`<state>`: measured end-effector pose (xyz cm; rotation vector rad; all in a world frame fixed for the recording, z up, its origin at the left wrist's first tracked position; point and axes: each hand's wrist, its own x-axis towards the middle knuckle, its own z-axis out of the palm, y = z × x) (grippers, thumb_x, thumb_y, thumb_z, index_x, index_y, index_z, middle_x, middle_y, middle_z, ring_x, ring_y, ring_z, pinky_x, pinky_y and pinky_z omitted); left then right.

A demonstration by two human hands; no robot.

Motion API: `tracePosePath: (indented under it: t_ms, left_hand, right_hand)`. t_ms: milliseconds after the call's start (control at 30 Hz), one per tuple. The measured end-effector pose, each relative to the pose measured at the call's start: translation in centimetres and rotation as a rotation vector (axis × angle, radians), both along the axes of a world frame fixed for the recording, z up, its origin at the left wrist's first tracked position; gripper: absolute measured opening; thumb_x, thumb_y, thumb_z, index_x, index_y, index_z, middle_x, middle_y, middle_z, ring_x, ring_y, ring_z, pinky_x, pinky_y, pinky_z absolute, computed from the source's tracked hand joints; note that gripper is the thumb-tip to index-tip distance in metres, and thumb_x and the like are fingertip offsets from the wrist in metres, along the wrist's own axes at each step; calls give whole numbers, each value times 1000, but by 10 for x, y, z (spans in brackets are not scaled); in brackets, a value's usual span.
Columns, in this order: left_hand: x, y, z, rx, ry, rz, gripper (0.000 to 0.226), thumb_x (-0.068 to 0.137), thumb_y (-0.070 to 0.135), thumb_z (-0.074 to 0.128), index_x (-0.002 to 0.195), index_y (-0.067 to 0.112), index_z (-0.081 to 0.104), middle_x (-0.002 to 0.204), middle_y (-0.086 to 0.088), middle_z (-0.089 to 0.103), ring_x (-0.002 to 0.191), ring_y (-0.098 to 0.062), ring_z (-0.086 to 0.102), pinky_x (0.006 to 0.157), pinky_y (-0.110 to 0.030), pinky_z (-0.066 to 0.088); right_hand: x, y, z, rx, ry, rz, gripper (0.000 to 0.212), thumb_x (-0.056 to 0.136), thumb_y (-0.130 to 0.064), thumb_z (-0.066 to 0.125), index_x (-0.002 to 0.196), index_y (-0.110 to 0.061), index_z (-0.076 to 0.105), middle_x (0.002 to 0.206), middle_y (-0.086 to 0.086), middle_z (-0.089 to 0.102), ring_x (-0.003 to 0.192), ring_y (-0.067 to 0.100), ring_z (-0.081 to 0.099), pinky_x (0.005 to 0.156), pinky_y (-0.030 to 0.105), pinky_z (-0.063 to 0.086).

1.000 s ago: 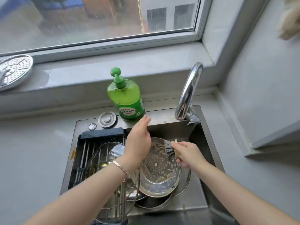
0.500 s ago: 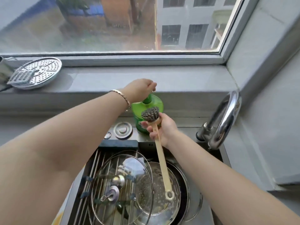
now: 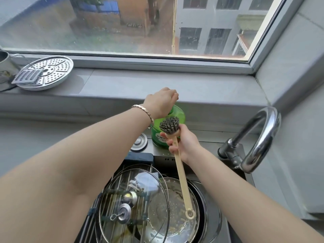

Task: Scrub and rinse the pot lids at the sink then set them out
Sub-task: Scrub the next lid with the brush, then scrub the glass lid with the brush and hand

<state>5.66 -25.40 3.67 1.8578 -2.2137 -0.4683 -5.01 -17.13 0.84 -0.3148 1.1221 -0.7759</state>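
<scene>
A green soap bottle [image 3: 177, 118] stands on the sink's back ledge. My left hand [image 3: 160, 102] is curled over its pump top, which is hidden beneath it. My right hand [image 3: 182, 142] grips a wooden-handled dish brush [image 3: 169, 124] just below its head, bristles up beside the bottle, the long handle hanging down over the sink. A glass pot lid [image 3: 133, 200] with a metal knob lies on a wire rack in the sink. A dirty metal lid [image 3: 177, 214] lies to its right, partly under the glass one.
A curved chrome faucet [image 3: 259, 137] rises at the right of the sink [image 3: 213, 213]. On the windowsill at left sit a perforated steamer plate [image 3: 52, 72], a small grater [image 3: 28, 76] and a metal cup [image 3: 4, 60]. A round drain cap [image 3: 139, 142] is left of the bottle.
My left hand left the metal lid and went up onto the soap pump. My right hand lifted the brush out of the sink, bristles up, beside the bottle. The view tilted upward.
</scene>
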Motion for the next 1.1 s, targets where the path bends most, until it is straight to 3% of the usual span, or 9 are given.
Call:
tracePosePath:
  t_ms: [133, 267, 433, 533, 600, 700, 833, 967, 1100]
  left_hand:
    - [0, 21, 2, -102, 230, 99, 44, 102, 34, 24, 145, 23, 28, 152, -1, 27, 137, -19, 29, 112, -49, 20]
    - [15, 98, -31, -160, 472, 242, 48, 100, 27, 36, 144, 11, 27, 148, -9, 30, 135, -21, 31, 111, -37, 25]
    - [45, 219, -101, 285, 136, 343, 40, 93, 25, 51, 131, 17, 42, 133, -5, 41, 104, -21, 54, 88, -37, 49]
    - [64, 268, -129, 452, 82, 514, 32, 90, 29, 53, 118, 14, 48, 114, -6, 49, 93, -20, 55, 75, -31, 50]
    - [70, 286, -143, 547, 120, 525, 30, 93, 26, 51, 118, 11, 47, 101, -4, 56, 80, -16, 57, 61, -26, 47]
    - [71, 294, -155, 503, 171, 558, 20, 96, 22, 49, 113, 14, 45, 99, -6, 61, 75, -15, 58, 61, -28, 50]
    - [72, 291, -161, 440, -42, 615, 24, 97, 26, 43, 118, 13, 47, 116, -14, 46, 102, -29, 50, 77, -36, 44]
    - [74, 292, -166, 458, -234, 510, 29, 100, 33, 36, 117, 12, 48, 120, -12, 45, 110, -27, 44, 86, -35, 43]
    - [75, 293, -168, 522, 47, 554, 26, 100, 28, 36, 98, 7, 51, 81, -2, 54, 71, -15, 53, 58, -27, 41]
  right_hand:
    - [-7, 16, 3, -87, 106, 50, 29, 95, -29, 41, 90, -5, 55, 70, 14, 64, 41, 12, 37, 32, 15, 20]
    - [-28, 54, -12, -193, 283, 178, 25, 92, -29, 47, 74, -12, 51, 51, 1, 53, 39, 11, 40, 34, 14, 19]
    - [-67, 113, -43, -233, 571, 406, 30, 91, -35, 49, 70, -13, 49, 58, 5, 44, 40, 11, 44, 37, 16, 23]
    - [-82, 142, -54, -232, 679, 449, 44, 93, -33, 48, 54, -17, 38, 40, -5, 38, 38, 8, 42, 36, 15, 25]
    - [-87, 157, -60, -216, 728, 480, 44, 93, -32, 48, 53, -16, 39, 42, -4, 40, 42, 11, 43, 37, 16, 25]
    - [-88, 170, -64, -184, 721, 491, 34, 94, -32, 48, 66, -12, 51, 50, -1, 41, 42, 11, 43, 39, 16, 25]
    - [-89, 183, -64, -152, 703, 468, 35, 95, -33, 47, 66, -12, 47, 48, -2, 39, 40, 11, 42, 37, 15, 23]
    - [-96, 192, -66, -140, 692, 470, 33, 94, -32, 48, 69, -10, 46, 52, 1, 40, 36, 8, 41, 37, 16, 22]
    - [-97, 197, -74, -102, 651, 430, 30, 92, -32, 51, 73, -9, 49, 53, 1, 38, 42, 11, 42, 38, 17, 22]
